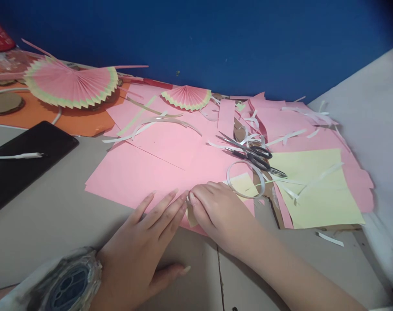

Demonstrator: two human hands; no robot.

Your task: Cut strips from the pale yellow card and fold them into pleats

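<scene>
My left hand (151, 242) lies with its fingers stretched out over the near edge of a large pink sheet (144, 168), its fingertips close to my right hand. Curled at the sheet's near edge, my right hand (219, 211) has its fingers pressed together over a small pale yellow piece of paper (191, 216); what its fingertips hold, if anything, is hidden. Just beyond that hand, a white tape ring (228, 179) overlaps a small yellow paper (245, 183). Black-handled scissors (259, 157) rest beyond the ring.
Pleated pink-and-yellow fans lie at the back left (73, 82) and back centre (187, 97). A black phone-like device (31, 160) with a white cable is at left. At right, a yellow sheet (316, 190) covers pink paper and cardboard. A blue wall (196, 39) stands behind.
</scene>
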